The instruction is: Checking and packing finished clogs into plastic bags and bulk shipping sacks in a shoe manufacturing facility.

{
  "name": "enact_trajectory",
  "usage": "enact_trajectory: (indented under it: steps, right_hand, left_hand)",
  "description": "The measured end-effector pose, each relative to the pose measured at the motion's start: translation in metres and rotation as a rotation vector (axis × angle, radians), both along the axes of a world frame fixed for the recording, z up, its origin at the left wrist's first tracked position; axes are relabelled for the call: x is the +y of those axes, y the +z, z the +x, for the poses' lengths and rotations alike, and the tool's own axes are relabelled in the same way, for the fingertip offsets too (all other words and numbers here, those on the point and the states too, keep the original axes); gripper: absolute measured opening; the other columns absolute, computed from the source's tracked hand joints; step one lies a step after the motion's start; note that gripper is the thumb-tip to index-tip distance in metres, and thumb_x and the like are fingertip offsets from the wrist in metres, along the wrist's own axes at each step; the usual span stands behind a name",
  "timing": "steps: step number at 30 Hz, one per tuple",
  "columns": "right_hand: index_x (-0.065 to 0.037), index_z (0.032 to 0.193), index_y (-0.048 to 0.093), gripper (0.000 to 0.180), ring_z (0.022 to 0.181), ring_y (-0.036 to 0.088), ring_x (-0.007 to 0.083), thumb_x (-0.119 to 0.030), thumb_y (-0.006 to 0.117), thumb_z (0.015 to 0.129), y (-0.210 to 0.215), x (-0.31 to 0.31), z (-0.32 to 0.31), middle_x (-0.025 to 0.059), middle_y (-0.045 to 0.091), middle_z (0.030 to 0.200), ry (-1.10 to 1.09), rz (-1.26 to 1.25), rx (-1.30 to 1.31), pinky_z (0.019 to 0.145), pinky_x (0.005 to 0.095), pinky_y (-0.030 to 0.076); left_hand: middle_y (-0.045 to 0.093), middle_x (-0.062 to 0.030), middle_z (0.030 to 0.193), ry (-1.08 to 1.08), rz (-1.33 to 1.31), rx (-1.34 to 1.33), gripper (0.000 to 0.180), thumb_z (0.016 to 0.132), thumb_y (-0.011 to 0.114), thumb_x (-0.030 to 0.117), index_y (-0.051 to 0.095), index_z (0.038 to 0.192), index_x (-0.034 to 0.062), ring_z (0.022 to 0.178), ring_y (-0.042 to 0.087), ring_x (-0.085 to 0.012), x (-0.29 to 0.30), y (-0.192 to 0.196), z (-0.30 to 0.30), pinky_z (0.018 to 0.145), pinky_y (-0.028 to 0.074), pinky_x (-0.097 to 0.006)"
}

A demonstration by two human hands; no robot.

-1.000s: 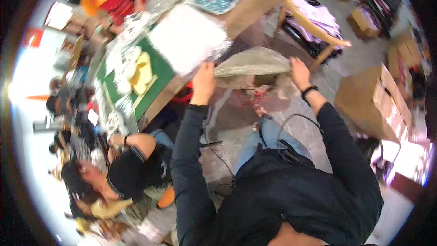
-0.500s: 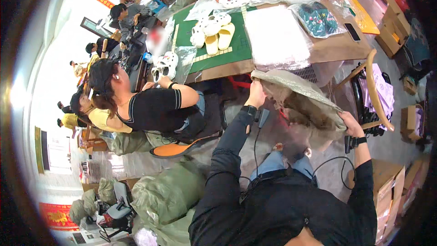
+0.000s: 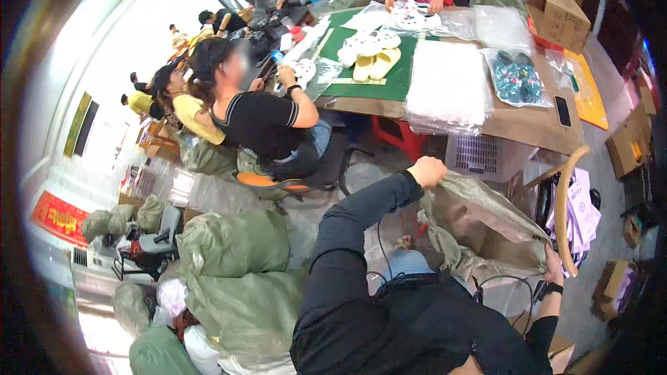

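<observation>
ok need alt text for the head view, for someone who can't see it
A person in dark sleeves holds a large grey-green woven sack open with the left hand and right hand, beside a cluttered table with pale sandals.

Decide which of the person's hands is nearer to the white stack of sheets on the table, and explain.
Left. The left hand grips the sack's upper edge just below the white stack and table edge. The right hand holds the sack's far lower corner, much farther from it.
</observation>
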State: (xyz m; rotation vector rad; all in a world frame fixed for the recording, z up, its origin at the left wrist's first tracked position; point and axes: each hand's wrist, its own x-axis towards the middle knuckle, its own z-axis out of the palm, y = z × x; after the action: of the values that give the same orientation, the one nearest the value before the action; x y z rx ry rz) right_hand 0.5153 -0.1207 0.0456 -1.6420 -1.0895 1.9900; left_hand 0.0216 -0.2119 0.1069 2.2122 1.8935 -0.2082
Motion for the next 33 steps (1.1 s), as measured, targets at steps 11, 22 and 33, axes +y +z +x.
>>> enact_trajectory:
  steps: [11, 22, 33]
  right_hand:
    - [-0.001, 0.095, 0.056, 0.019, 0.076, 0.049, 0.0084, -0.011, 0.053, 0.080, 0.044, 0.093, 0.004, -0.0016, 0.055, 0.083, 0.289, 0.439, -0.038, 0.067, 0.0235, 0.041]
    - [-0.002, 0.106, 0.052, 0.027, 0.095, 0.049, 0.0121, -0.020, 0.049, 0.087, 0.155, 0.126, 0.070, 0.0032, 0.053, 0.103, -0.086, 0.710, 0.112, 0.084, 0.0259, 0.039]
    - [-0.002, 0.133, 0.027, 0.094, 0.123, 0.034, 0.0311, -0.019, 0.076, 0.055, 0.084, 0.111, -0.035, 0.0200, 0.034, 0.133, 0.475, 0.976, -0.615, 0.100, 0.0345, 0.029]
  left_hand:
    - [0.061, -0.0163, 0.089, 0.738, 0.214, -0.352, 0.020, 0.073, 0.051, 0.011, 0.059, 0.090, 0.0055, 0.081, 0.060, -0.0312, -0.011, -0.001, -0.003, 0.067, 0.047, -0.038]
    - [0.061, -0.0103, 0.096, 0.493, 0.039, -1.121, 0.042, 0.070, 0.068, 0.018, 0.055, 0.104, -0.0030, 0.086, 0.056, -0.0149, 0.028, 0.043, 0.054, 0.079, 0.044, -0.028]
    - [0.062, -0.0185, 0.088, 0.106, -0.061, -0.811, 0.027, 0.077, 0.060, 0.020, 0.058, 0.097, 0.0011, 0.082, 0.059, -0.0334, 0.022, 0.045, 0.055, 0.072, 0.046, -0.036]
